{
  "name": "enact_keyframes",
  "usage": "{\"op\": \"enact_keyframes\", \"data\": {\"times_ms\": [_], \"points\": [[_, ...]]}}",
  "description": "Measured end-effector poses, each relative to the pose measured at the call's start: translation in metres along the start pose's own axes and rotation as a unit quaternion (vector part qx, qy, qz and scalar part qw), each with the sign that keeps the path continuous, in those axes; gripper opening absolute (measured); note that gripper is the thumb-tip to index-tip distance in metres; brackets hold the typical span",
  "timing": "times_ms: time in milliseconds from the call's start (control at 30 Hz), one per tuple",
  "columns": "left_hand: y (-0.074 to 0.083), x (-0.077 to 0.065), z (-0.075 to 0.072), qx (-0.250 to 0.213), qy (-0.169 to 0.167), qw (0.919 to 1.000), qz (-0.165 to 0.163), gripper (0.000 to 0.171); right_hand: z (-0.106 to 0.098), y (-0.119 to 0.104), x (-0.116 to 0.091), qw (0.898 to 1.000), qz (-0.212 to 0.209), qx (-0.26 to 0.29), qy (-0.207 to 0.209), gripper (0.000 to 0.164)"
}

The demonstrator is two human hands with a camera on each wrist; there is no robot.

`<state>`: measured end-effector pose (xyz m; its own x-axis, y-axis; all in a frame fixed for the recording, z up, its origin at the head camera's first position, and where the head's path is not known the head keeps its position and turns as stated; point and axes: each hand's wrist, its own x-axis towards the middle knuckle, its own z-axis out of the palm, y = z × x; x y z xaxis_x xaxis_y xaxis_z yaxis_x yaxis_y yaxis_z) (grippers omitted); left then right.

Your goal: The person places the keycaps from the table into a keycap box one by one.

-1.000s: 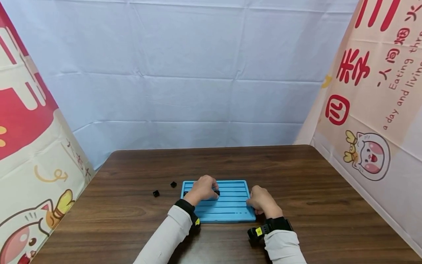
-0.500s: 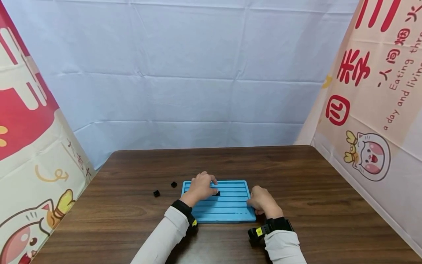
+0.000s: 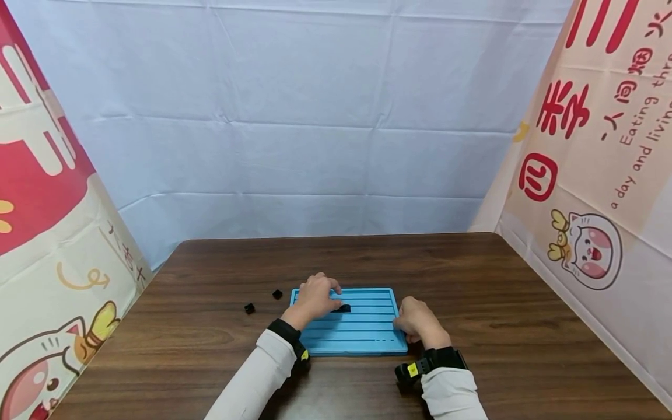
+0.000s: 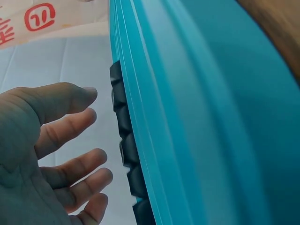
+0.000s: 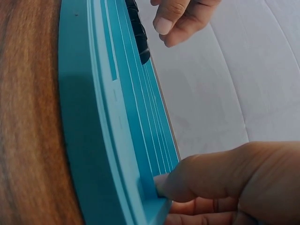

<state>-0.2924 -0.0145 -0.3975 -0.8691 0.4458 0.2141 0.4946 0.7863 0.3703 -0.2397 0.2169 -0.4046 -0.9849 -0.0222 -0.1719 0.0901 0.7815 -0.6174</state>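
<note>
A light-blue ridged tray point(image 3: 362, 335) lies on the table. Along one of its grooves stands a row of several small black blocks point(image 4: 124, 122), partly hidden by the left hand in the head view. My left hand point(image 3: 315, 298) hovers over the tray's left part; in the left wrist view its fingers are loosely bent, apart from the blocks, with nothing between them. At the tray's right edge my right hand point(image 3: 417, 319) grips the rim, its thumb point(image 5: 171, 185) inside the edge and the other fingers outside.
Two loose black blocks, a nearer one point(image 3: 249, 308) and a farther one point(image 3: 277, 294), lie on the brown wooden table point(image 3: 184, 326) left of the tray. A pale cloth point(image 3: 315, 146) hangs behind the table, with printed cloths at both sides.
My left hand has drawn back to the left and its fingers have spread, uncovering more of the black row. The right hand and the tray have stayed in place.
</note>
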Motion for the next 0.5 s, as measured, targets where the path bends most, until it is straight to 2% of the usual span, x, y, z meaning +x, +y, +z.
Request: {"op": "enact_keyframes", "data": {"times_ms": [233,500], "points": [[-0.012,-0.006,-0.004,0.006,0.014,0.9999,-0.001,0.017,0.000,0.000,0.000,1.000,0.002,0.000,0.000,0.040],[-0.025,-0.012,-0.007,0.052,0.041,0.9978,-0.011,0.017,0.001,0.000,0.002,1.000,0.005,-0.001,-0.002,0.038]]}}
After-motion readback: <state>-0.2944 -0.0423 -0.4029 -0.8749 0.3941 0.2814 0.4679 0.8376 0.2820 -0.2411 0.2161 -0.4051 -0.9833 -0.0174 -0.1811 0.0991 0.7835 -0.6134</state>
